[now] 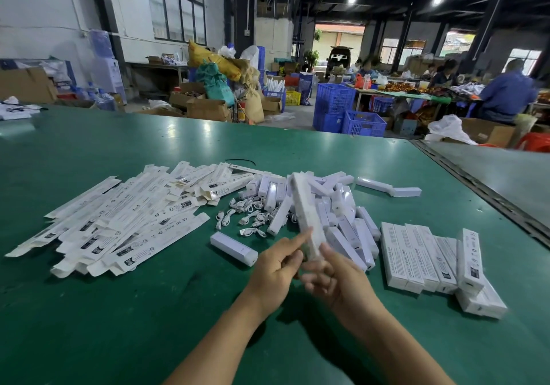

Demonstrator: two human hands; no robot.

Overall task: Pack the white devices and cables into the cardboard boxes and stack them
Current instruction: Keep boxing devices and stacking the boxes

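Single head-worn wide-angle view, facing forward and down across green table (125, 319); table near, fills lower frame; hall (297, 110) beyond far edge.

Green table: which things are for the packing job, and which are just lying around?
For the job: long white box being held; flat white cardboard boxes; pile of white stick-shaped devices; small white coiled cables; row of packed white boxes.

Just lying about: thin black strip; blue plastic crates; white plastic bag.

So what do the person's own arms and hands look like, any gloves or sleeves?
Both are bare: no gloves on the left hand or right hand, no sleeves on the forearms, and no watch or rings visible. The right hand is motion-blurred.
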